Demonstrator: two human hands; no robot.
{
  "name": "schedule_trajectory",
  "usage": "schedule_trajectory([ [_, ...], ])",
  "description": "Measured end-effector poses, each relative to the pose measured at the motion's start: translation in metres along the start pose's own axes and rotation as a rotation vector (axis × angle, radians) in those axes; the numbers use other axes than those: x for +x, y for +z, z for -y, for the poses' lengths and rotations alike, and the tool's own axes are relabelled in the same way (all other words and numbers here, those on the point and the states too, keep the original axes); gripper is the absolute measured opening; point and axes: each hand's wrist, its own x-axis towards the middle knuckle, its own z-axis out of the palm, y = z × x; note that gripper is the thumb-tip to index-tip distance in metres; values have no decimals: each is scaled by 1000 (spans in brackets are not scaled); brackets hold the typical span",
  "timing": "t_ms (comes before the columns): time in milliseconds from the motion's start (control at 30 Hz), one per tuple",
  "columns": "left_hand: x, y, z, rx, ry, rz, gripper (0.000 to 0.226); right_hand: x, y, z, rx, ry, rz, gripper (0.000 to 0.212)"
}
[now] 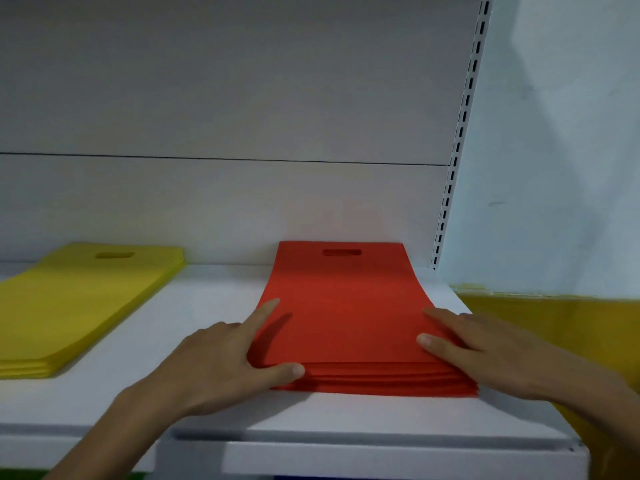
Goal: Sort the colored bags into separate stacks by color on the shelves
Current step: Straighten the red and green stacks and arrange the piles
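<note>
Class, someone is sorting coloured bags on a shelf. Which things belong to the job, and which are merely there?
Job: stack of flat red fabric bags; stack of flat yellow fabric bags; white metal shelf; left hand; right hand, both on the red stack.
Merely there: white slotted upright rail; white back panel; yellow band on wall.

The yellow stack (79, 306) is cut off by the left frame edge. The left hand (221, 362) covers the near-left corner of the red stack (343, 306); the right hand (485, 351) covers its near-right edge. Layer count in either stack cannot be resolved. Both forearms run out of frame.
</note>
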Motion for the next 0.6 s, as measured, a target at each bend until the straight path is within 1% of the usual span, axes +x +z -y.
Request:
schedule_trajectory([
  [33, 2, 2, -1, -11, 8, 1, 103, -1, 2, 2, -11, -6, 4, 96],
  [67, 2, 2, 0, -47, 2, -6, 101, -2, 2, 3, -4, -10, 9, 104],
  [100, 2, 1, 2, -92, -9, -30, 98, -3, 0, 3, 38, 14, -2, 112],
  [133, -1, 0, 6, -115, -15, -64, 95, -5, -2, 1, 102, 48, -42, 114],
  [200, -13, -3, 15, -85, -14, -150, 87, -13, -6, 1, 175, 89, -152, 99],
  [233, -20, -5, 19, -67, -4, -197, 84, -18, -7, 4, 170, 86, -229, 92],
  [300, -39, -7, 29, -45, 41, -262, 85, -28, -4, 18, 150, 45, -389, 83],
  [367, -59, -6, 40, -20, 84, -310, 88, -38, 2, 44, 178, -27, -492, 69],
  [433, -82, -3, 48, -22, 109, -341, 87, -45, 11, 74, 224, -101, -530, 57],
  [600, -141, 7, 61, -78, 152, -347, 81, -58, 44, 140, 279, -224, -496, 55],
])
